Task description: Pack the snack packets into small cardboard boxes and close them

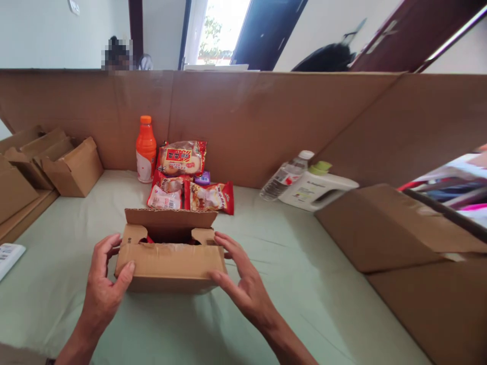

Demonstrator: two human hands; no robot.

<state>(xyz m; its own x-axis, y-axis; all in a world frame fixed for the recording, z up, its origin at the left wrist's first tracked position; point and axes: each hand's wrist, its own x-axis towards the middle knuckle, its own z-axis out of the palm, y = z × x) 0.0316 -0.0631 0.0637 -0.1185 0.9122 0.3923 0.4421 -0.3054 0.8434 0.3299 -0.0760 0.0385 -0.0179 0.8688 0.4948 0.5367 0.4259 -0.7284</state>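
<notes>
A small cardboard box (170, 258) stands on the pale green cloth in front of me, its lid flaps partly folded in and the back flap up. My left hand (103, 276) grips its left end, thumb on the front face and fingers curled round the side. My right hand (239, 276) presses its right end, thumb on the front corner and fingers stretched along the side flap. Something red shows through the gap under the flaps; I cannot make out what it is.
Behind the box lie several red snack packets (198, 195) and an orange bottle (146, 149). A clear water bottle (287, 175) and a white jug (315, 190) lie to the right. Empty cartons (72, 170) stand at left, flat cardboard (380, 228) at right, a cardboard wall (266, 121) behind.
</notes>
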